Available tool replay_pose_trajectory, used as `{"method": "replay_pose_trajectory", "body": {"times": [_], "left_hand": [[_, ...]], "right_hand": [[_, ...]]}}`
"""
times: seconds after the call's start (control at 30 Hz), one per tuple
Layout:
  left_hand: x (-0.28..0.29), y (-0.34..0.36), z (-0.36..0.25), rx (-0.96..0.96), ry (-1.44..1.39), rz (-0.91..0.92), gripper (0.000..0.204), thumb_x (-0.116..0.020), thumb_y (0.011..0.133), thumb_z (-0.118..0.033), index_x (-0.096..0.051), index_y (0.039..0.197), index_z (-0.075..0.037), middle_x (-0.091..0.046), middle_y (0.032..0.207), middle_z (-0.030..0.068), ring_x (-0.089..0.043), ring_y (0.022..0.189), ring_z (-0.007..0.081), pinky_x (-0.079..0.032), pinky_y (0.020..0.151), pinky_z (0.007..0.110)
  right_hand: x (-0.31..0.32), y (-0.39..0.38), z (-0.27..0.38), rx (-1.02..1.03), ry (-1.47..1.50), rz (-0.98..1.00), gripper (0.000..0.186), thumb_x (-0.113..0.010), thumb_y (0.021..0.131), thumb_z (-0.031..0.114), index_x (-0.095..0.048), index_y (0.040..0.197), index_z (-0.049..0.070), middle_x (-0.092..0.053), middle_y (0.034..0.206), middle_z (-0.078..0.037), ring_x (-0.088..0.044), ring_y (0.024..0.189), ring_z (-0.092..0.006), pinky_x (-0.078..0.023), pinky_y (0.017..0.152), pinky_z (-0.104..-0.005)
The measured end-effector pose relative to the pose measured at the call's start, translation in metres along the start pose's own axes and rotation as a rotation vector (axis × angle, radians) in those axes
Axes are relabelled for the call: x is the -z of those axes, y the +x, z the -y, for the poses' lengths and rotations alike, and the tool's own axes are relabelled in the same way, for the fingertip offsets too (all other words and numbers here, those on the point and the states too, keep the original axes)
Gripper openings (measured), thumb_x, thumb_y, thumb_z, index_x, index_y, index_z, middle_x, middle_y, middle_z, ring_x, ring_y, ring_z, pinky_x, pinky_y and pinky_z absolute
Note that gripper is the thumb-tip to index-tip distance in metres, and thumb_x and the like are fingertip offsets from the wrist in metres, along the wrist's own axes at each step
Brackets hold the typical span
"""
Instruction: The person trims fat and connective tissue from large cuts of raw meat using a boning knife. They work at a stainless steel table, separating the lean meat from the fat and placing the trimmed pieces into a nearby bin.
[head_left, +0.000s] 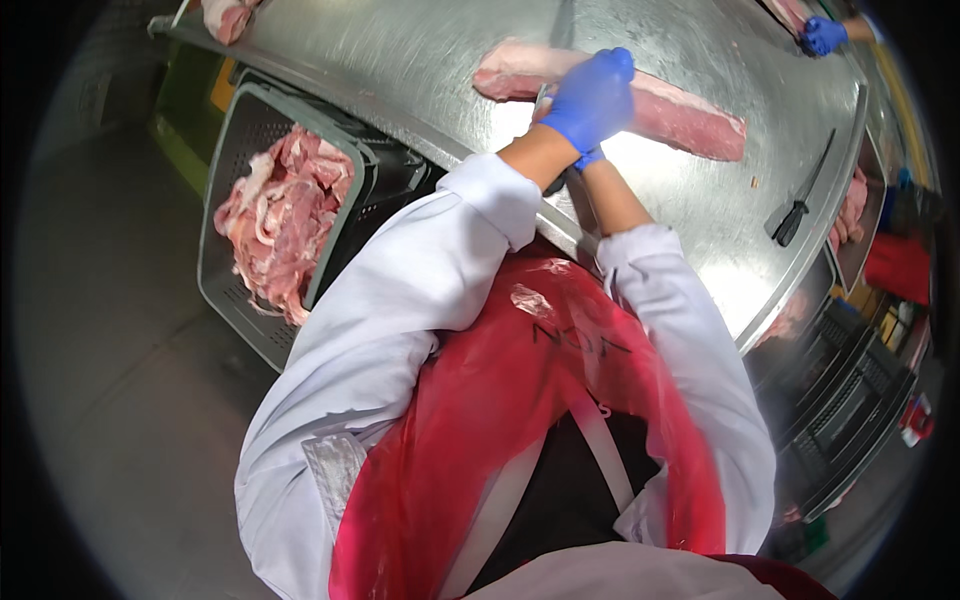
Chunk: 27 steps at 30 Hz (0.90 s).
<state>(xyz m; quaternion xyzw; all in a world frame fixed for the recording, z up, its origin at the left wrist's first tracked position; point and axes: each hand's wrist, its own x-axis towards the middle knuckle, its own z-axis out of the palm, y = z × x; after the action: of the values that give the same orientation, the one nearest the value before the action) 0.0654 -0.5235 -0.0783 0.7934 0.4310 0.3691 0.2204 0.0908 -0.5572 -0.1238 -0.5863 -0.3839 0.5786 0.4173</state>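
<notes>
A long slab of boneless pink meat with a pale fat edge, like a pork loin (690, 118), lies across the steel table (690, 210). My left hand (595, 95), in a blue glove, is closed over the middle of the slab, its fingers mostly turned from view. Only a sliver of my right hand (591, 157) shows below it, also gloved in blue; its fingers are hidden. My forearms cross close together there. A dark object (556, 184) shows between my wrists, too covered to name.
A grey perforated crate (215, 230) heaped with meat trimmings (290, 215) stands left of the table. At right lies a black-handled knife (792, 222). Another person's blue-gloved hand (822, 36) is at the far right corner. Dark crates (840, 400) stand at right.
</notes>
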Motion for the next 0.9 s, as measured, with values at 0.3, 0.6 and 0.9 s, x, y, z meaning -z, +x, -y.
{"method": "replay_pose_trajectory", "body": {"times": [0.3, 0.6, 0.9], "left_hand": [[0.007, 0.008, -0.055, -0.139, 0.205, 0.023, 0.021, -0.066, 0.073, -0.005, -0.059, 0.093, 0.0, -0.061, 0.083, 0.0152, -0.066, 0.083, 0.0278, -0.054, 0.067, 0.038], [0.06, 0.034, -0.112, -0.224, -0.354, 0.125, 0.016, -0.059, 0.084, -0.004, -0.057, 0.099, 0.002, -0.068, 0.093, 0.0202, -0.069, 0.084, 0.0315, -0.056, 0.069, 0.041], [0.028, 0.054, -0.249, -0.439, -0.356, -0.108, 0.019, -0.06, 0.084, -0.01, -0.056, 0.098, 0.002, -0.066, 0.082, 0.0229, -0.066, 0.072, 0.0401, -0.054, 0.066, 0.047]], "right_hand": [[-0.027, -0.022, 0.004, 0.059, 0.118, 0.029, 0.042, -0.052, 0.096, 0.009, -0.03, 0.133, 0.009, -0.062, 0.072, -0.014, -0.061, 0.055, -0.0223, -0.051, 0.051, -0.0342], [-0.041, -0.027, 0.023, 0.114, 0.282, 0.045, 0.017, -0.053, 0.096, 0.001, -0.046, 0.112, 0.0, -0.057, 0.068, -0.008, -0.055, 0.054, -0.017, -0.045, 0.047, -0.0289], [-0.007, -0.098, -0.03, 0.131, -0.12, 0.286, 0.045, -0.056, 0.095, 0.01, -0.038, 0.137, 0.014, -0.061, 0.072, -0.006, -0.055, 0.052, -0.0151, -0.049, 0.057, -0.0309]]}}
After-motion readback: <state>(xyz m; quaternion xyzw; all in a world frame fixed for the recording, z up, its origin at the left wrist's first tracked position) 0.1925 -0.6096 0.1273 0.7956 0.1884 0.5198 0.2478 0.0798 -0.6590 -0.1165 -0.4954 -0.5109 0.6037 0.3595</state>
